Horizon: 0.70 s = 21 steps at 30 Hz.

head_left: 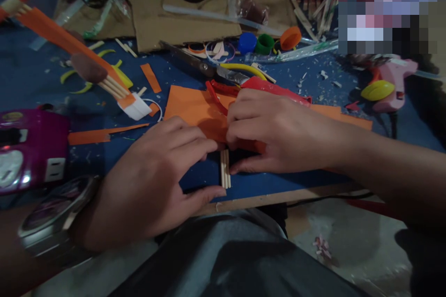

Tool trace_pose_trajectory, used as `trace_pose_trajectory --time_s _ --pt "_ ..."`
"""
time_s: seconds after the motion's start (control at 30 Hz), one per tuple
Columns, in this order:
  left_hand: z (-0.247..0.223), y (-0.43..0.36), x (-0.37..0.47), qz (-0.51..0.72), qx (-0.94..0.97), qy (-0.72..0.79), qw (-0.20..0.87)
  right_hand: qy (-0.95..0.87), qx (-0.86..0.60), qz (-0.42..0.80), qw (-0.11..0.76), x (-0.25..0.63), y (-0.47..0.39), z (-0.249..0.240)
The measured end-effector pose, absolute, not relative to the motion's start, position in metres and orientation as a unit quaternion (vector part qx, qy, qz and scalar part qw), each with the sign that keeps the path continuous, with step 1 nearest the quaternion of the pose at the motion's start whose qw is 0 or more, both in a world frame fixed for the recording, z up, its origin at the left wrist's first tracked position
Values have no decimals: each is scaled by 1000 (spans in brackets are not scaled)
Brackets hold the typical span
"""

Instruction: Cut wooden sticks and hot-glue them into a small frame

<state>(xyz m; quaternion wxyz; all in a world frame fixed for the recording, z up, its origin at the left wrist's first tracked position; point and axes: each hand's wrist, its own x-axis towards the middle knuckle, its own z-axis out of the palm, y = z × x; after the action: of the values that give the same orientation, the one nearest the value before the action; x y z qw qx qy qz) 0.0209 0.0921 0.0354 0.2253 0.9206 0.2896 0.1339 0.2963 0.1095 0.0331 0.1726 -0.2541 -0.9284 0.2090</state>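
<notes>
A small row of thin wooden sticks (226, 169) lies side by side near the table's front edge, between my two hands. My left hand (163, 167), with a metal watch at the wrist, curls round their left side; its thumb is by the near ends and its fingertips are by the far ends. From the right, my right hand (265, 130) bends its fingers over the far ends, thumb along the right side. Orange paper (188, 102) lies beneath and behind the fingers. Scissors (205, 68) with red handles rest just beyond my right hand, partly hidden by it.
A purple device (38, 153) stands at left, below a stick-and-paper piece (104, 79) with a brown end. Blue, green and orange bottle caps (265, 44) sit behind the scissors. Cardboard (174, 23) covers the back. A pink glue gun (395, 83) lies at right.
</notes>
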Motion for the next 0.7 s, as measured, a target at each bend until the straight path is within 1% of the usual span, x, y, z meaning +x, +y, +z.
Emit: trace_pose_trajectory --time_s 0.2,0.4,0.5,0.7 --pt "35 91 19 132 922 294 215 -926 -254 221 170 299 111 37" --pt "35 90 17 131 935 283 169 -930 -263 201 161 298 110 36" --pt "37 88 15 126 939 277 161 -931 -261 194 164 297 110 34" --pt "37 86 13 129 954 225 148 -934 -255 192 163 297 111 33"
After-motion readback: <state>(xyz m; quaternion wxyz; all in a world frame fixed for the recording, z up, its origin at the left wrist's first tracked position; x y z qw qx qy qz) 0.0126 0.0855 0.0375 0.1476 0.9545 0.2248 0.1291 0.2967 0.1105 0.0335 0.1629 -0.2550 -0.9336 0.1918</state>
